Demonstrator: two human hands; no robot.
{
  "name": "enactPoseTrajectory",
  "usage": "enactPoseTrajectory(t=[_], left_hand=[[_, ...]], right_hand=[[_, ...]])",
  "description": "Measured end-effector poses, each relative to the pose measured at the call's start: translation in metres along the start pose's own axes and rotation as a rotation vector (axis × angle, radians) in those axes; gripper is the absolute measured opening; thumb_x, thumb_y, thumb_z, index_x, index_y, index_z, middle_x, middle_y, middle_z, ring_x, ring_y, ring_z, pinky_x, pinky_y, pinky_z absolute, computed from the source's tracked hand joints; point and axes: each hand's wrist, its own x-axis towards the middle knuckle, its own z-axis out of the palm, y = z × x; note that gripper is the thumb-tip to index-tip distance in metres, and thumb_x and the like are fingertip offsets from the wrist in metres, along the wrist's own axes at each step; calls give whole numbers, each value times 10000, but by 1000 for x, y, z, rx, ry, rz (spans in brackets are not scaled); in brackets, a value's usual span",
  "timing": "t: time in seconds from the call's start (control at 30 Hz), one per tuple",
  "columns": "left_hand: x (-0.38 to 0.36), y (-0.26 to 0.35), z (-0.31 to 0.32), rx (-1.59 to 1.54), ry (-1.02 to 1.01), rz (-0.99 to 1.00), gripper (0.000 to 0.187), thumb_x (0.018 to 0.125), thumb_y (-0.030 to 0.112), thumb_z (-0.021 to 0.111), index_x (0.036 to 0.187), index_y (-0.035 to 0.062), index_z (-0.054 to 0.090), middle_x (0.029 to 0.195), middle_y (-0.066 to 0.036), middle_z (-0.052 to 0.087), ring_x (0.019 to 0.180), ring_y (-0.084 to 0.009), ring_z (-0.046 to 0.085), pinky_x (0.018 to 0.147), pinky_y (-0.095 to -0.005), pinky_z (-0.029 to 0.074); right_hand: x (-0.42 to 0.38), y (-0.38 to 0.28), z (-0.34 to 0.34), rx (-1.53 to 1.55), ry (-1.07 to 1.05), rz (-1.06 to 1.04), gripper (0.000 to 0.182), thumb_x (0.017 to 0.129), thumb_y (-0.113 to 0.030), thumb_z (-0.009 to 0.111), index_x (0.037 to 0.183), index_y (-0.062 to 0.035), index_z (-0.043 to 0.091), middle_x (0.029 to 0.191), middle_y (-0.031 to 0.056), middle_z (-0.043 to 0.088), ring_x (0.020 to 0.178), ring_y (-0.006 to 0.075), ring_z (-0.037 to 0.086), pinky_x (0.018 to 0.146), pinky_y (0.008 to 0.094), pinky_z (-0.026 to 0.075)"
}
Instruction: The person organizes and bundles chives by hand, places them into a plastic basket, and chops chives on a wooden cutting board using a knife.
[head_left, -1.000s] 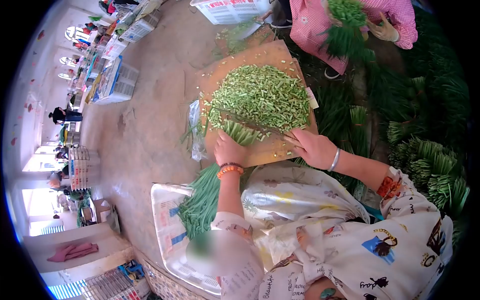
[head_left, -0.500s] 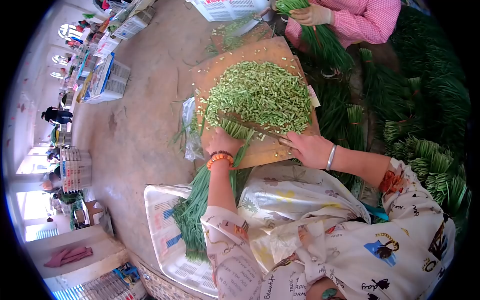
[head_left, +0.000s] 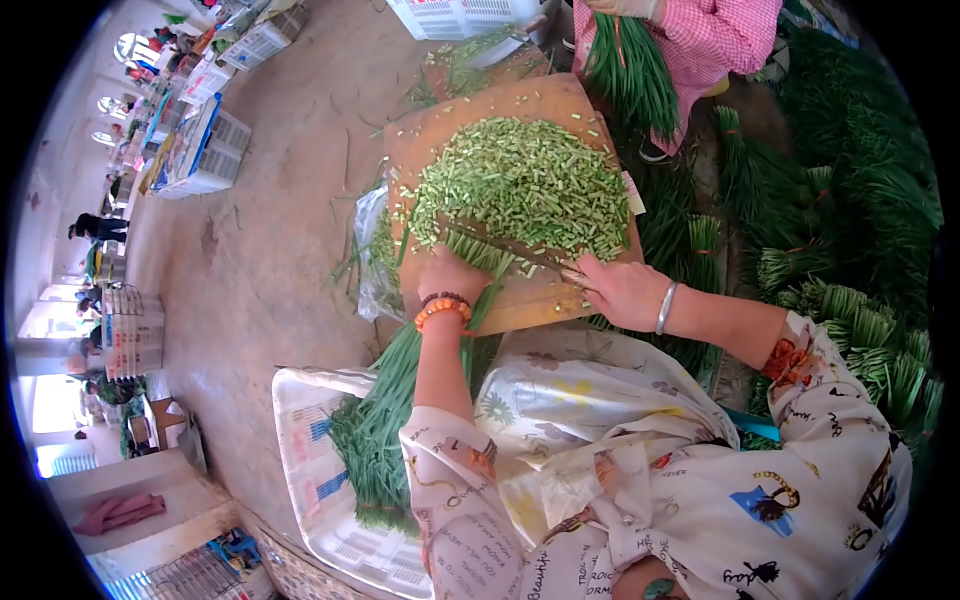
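Note:
My left hand [head_left: 446,278], fingers wrapped down, presses a bunch of long green chives [head_left: 476,250] onto a wooden cutting board [head_left: 535,310]. The leafy ends trail from the bunch past my wrist toward the lower left. My right hand [head_left: 625,293] grips the handle of a knife [head_left: 525,252], whose blade lies across the cut end of the bunch, close to my left hand. Beyond the blade, a broad heap of short chopped pieces [head_left: 520,180] covers much of the board.
A white plastic crate [head_left: 290,420] with leafy greens stands at lower left. A clear plastic bag [head_left: 370,245] touches the board's left side. Tied bunches [head_left: 840,260] are piled on the right. Ahead, a co-worker's gloved hand [head_left: 630,8] holds another bunch [head_left: 630,75].
The co-worker's hand and bunch have shifted upward in view. My hands and the knife stay nearly in place on the board; the camera view has moved slightly.

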Motion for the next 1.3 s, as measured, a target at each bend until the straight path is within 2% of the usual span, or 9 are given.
enactPoseTrajectory(t=[0.2, 0.3, 0.47, 0.53, 0.73, 0.87, 0.97, 1.07, 1.3], left_hand=[[-6, -2, 2, 48, 63, 92, 612, 556, 373, 693, 938, -31, 437, 882, -193, 577, 797, -326, 583, 681, -380, 484], [-4, 2, -1, 42, -17, 44, 592, 568, 372, 682, 929, -29, 439, 840, -182, 585, 772, -324, 587, 656, -376, 487], [-4, 0, -3, 43, -7, 80, 567, 574, 364, 669, 915, -28, 441, 822, -180, 587, 756, -323, 589, 641, -379, 487], [0, 1, 0, 43, -26, 65, 554, 575, 353, 664, 911, -27, 442, 826, -182, 584, 756, -325, 588, 640, -382, 486], [-1, 2, 4, 77, 12, 60, 520, 573, 299, 638, 919, -34, 438, 845, -200, 575, 771, -346, 577, 659, -398, 479], [7, -5, 0, 30, 2, 138, 528, 571, 294, 640, 932, -34, 438, 860, -212, 576, 794, -354, 571, 674, -400, 475], [1, -1, 1, 23, 25, 95, 542, 570, 292, 649, 938, -43, 436, 858, -213, 581, 815, -355, 570, 690, -400, 471], [2, -1, -3, 36, -25, 97, 548, 566, 297, 651, 938, -40, 433, 860, -211, 581, 812, -352, 570, 698, -402, 469], [-11, 9, 4, 64, 43, 31, 558, 572, 337, 660, 937, -17, 431, 877, -212, 574, 826, -357, 562, 700, -412, 461]], right_hand=[[9, 11, 4, -8, -88, 16, 274, 814, -207, 479, 943, -29, 315, 614, 207, 532, 595, 400, 536, 527, 467, 426], [19, 15, 4, 14, -112, -16, 280, 820, -212, 475, 936, -15, 314, 617, 211, 534, 595, 397, 540, 532, 465, 427], [32, 12, 5, 29, -143, -40, 289, 825, -211, 469, 926, 9, 313, 625, 223, 534, 602, 397, 543, 546, 460, 428], [44, 11, 4, 38, -228, 9, 299, 815, -199, 455, 954, 35, 333, 764, 245, 554, 719, 379, 557, 619, 444, 427], [126, -11, 37, 40, -110, -80, 326, 790, -217, 494, 964, 47, 415, 872, 232, 565, 822, 368, 555, 717, 420, 444], [109, -14, 28, 0, -96, -93, 325, 793, -205, 489, 976, 53, 417, 876, 234, 564, 829, 361, 558, 720, 414, 445], [63, 1, 19, -1, -131, -117, 306, 804, -198, 472, 966, 55, 415, 880, 243, 564, 833, 363, 558, 716, 413, 446], [49, 13, 22, 118, -262, 52, 300, 819, -202, 444, 967, 55, 400, 879, 243, 568, 833, 366, 561, 716, 415, 444], [111, 2, 59, 86, -45, -46, 293, 828, -199, 417, 970, 51, 362, 801, 259, 569, 767, 389, 565, 670, 443, 444]])
